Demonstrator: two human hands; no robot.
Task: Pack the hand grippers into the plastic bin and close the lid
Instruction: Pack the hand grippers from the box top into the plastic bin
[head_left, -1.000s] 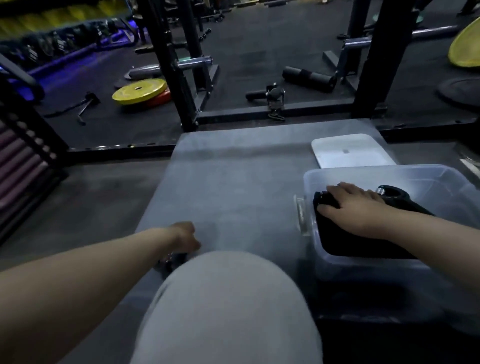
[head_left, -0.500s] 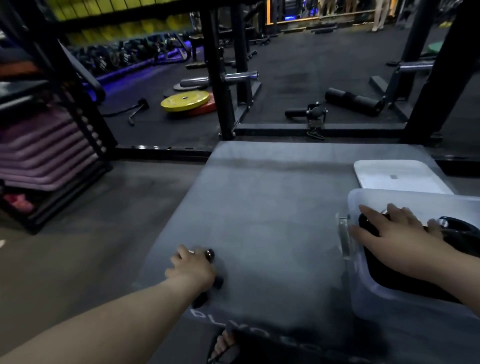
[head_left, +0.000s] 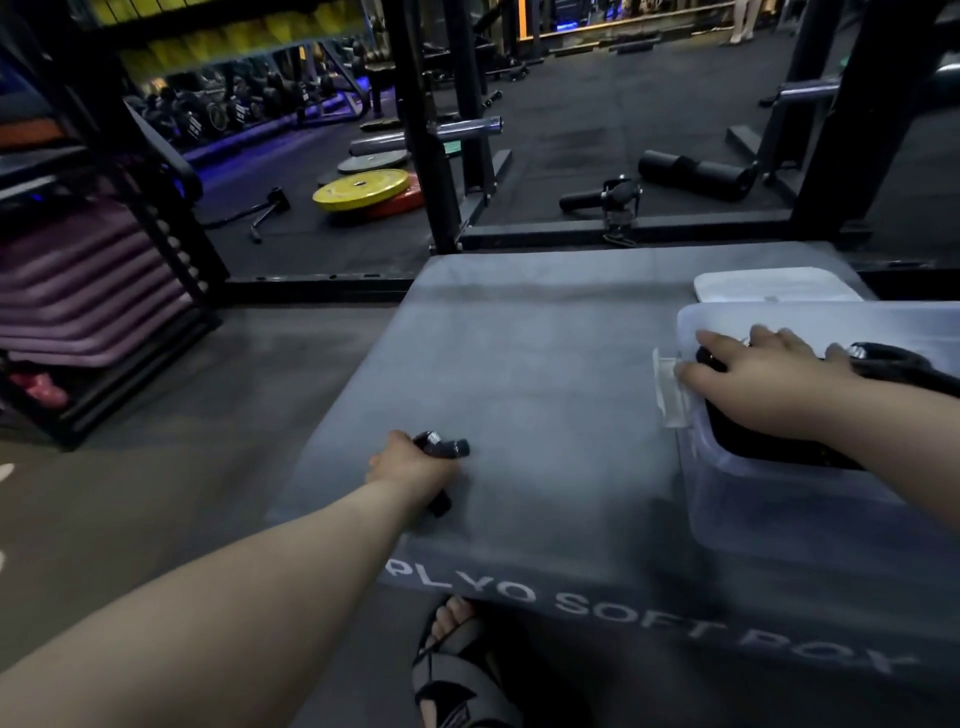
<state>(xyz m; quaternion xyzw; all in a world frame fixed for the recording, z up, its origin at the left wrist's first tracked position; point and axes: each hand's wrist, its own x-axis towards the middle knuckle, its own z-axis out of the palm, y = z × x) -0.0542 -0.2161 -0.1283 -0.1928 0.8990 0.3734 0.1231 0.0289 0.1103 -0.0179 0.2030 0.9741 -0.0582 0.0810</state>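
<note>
- Left hand (head_left: 410, 470) at 7 o'clock, clenched round a black hand gripper (head_left: 441, 451) on the grey box (head_left: 519, 374);
- Right hand (head_left: 753, 374) at 3 o'clock, spread flat on grippers (head_left: 779, 441) inside the plastic bin (head_left: 779, 514);
- Lid (head_left: 774, 286) at 1 o'clock, just behind the bin.

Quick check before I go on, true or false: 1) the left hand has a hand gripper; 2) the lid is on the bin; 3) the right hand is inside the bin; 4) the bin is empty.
1) True: the left hand is closed around a black hand gripper on the grey plyo box.
2) False: the white lid lies flat on the box behind the open plastic bin.
3) True: the right hand rests on the black items in it.
4) False: those black items are already inside.
</note>
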